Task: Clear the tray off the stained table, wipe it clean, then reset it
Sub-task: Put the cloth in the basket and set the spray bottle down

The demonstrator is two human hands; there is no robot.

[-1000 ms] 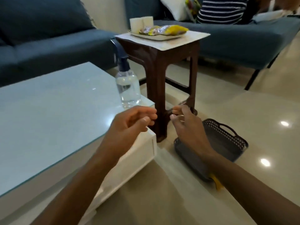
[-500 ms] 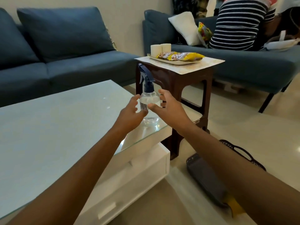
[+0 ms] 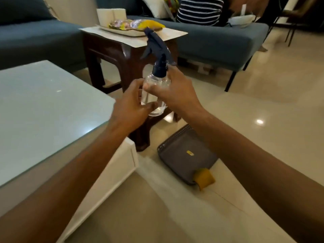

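Note:
A clear spray bottle (image 3: 157,81) with a dark blue trigger head is held in the air between both hands, off the glass-topped white table (image 3: 43,102). My left hand (image 3: 131,106) wraps its lower body and my right hand (image 3: 177,92) grips its upper body just under the cap. Behind them stands a dark wooden side table (image 3: 112,50) with a pale top, carrying a cream tray (image 3: 122,31) of snack packets and two white rolls.
A dark grey basket (image 3: 182,155) lies on the tiled floor by the white table's corner, with a yellow cloth (image 3: 204,178) at its near edge. Blue sofas line the back and left. A person in a striped shirt sits on the far sofa.
Both hands reached the spray bottle on the glass table, closed on it and lifted it off, out to the right over the floor.

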